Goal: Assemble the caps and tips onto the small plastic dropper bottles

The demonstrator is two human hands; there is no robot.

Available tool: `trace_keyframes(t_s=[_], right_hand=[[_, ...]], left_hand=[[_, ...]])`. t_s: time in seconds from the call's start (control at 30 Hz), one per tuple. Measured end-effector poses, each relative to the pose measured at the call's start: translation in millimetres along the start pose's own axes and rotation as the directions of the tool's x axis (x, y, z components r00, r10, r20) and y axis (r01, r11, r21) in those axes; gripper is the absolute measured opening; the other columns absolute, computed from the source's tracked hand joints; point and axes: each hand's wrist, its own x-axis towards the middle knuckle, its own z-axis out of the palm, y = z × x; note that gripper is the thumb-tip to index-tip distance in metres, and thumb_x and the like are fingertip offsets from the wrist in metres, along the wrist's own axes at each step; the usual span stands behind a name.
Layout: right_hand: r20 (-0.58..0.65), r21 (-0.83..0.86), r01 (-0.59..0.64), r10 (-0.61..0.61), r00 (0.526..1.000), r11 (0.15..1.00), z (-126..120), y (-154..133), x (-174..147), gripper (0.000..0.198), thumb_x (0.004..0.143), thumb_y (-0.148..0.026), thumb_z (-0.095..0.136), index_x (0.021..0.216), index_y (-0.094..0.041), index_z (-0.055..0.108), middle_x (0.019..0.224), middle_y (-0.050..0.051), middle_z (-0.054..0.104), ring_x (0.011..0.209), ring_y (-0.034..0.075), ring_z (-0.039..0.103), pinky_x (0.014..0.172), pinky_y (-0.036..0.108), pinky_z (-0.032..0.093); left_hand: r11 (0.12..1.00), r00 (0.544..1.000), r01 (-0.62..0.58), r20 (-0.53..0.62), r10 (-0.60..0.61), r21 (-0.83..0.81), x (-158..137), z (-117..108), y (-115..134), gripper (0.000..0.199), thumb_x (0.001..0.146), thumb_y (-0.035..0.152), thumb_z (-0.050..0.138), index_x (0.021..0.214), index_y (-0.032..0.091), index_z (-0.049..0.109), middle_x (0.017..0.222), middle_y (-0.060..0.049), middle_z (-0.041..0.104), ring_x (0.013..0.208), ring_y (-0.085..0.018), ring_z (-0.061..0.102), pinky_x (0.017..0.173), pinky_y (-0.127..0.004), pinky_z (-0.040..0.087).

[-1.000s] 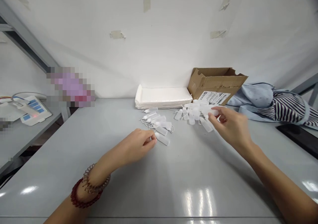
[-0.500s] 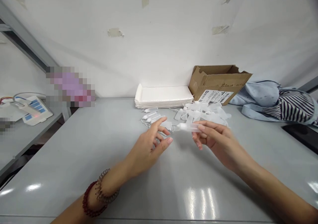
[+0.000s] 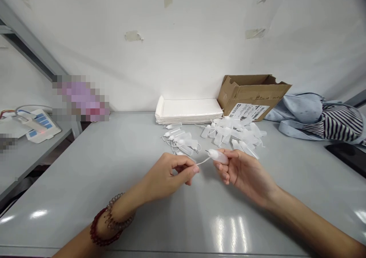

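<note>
A small translucent white needle-tip bottle (image 3: 219, 156) is in my right hand (image 3: 244, 170), its thin tip pointing left. My left hand (image 3: 174, 176) pinches the end of the white strap (image 3: 203, 161) that runs from the bottle's neck; whatever sits at that end is hidden by the fingers. Behind my left hand lie several similar bottles (image 3: 184, 148) in a loose row, some with looped straps. Beyond my right hand is a larger heap of such bottles (image 3: 228, 130).
A stack of white padded envelopes (image 3: 188, 109) lies against the wall, beside an open cardboard box (image 3: 254, 97). Farther right are a light-blue bag with striped cloth (image 3: 303, 116) and a black phone-like object (image 3: 347, 157). A white and blue device (image 3: 42, 126) stands on the left-hand table.
My left hand has closed on the strap's end and drawn it toward me. My right hand has turned palm-up and come slightly nearer with the bottle.
</note>
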Motion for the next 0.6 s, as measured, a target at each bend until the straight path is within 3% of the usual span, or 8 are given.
trace_keyframes(t_s=[0.23, 0.37, 0.47, 0.6], right_hand=[[0.188, -0.047, -0.087, 0.095, 0.978, 0.995, 2.6, 7.1, 0.1, 0.022, 0.073, -0.026, 0.05, 0.089, -0.014, 0.061, 0.075, 0.003, 0.053, 0.057, 0.012, 0.046, 0.056, 0.027, 0.041], [0.23, -0.25, -0.044, 0.104, 0.968, 0.967, 2.1, 10.3, -1.6, 0.023, 0.068, -0.019, 0.059, 0.091, -0.015, 0.06, 0.071, 0.0, 0.05, 0.056, 0.01, 0.042, 0.056, 0.024, 0.035], [0.215, -0.508, 0.052, 0.068, 0.974, 0.86, 5.7, 9.6, -6.5, 0.016, 0.075, -0.026, 0.066, 0.086, -0.017, 0.059, 0.068, -0.003, 0.046, 0.058, 0.009, 0.04, 0.056, 0.023, 0.03], [0.232, -0.769, 0.24, -0.091, 0.968, 0.593, 12.9, 7.7, -13.1, 0.023, 0.085, -0.038, 0.057, 0.073, -0.018, 0.057, 0.07, -0.002, 0.043, 0.063, 0.011, 0.04, 0.056, 0.024, 0.031]], left_hand=[[0.996, 1.0, 0.015, -0.009, -0.016, -0.09, -0.4, -3.0, 0.9, 0.028, 0.087, 0.028, 0.05, 0.068, 0.015, 0.065, 0.06, 0.001, 0.061, 0.059, -0.01, 0.056, 0.058, -0.019, 0.043], [0.985, 0.998, 0.025, -0.048, -0.034, -0.174, -1.1, -3.9, 0.8, 0.029, 0.09, 0.031, 0.046, 0.077, 0.015, 0.067, 0.06, 0.002, 0.06, 0.058, -0.01, 0.055, 0.059, -0.02, 0.046], [0.986, 0.997, 0.027, -0.065, -0.038, -0.165, -1.5, -4.4, 1.3, 0.03, 0.09, 0.031, 0.045, 0.075, 0.015, 0.066, 0.06, 0.002, 0.059, 0.058, -0.01, 0.055, 0.059, -0.021, 0.046], [0.995, 0.998, 0.013, -0.061, -0.019, -0.102, -1.7, -1.8, 0.4, 0.028, 0.091, 0.027, 0.044, 0.08, 0.015, 0.066, 0.063, 0.001, 0.06, 0.062, -0.01, 0.056, 0.061, -0.021, 0.046]])
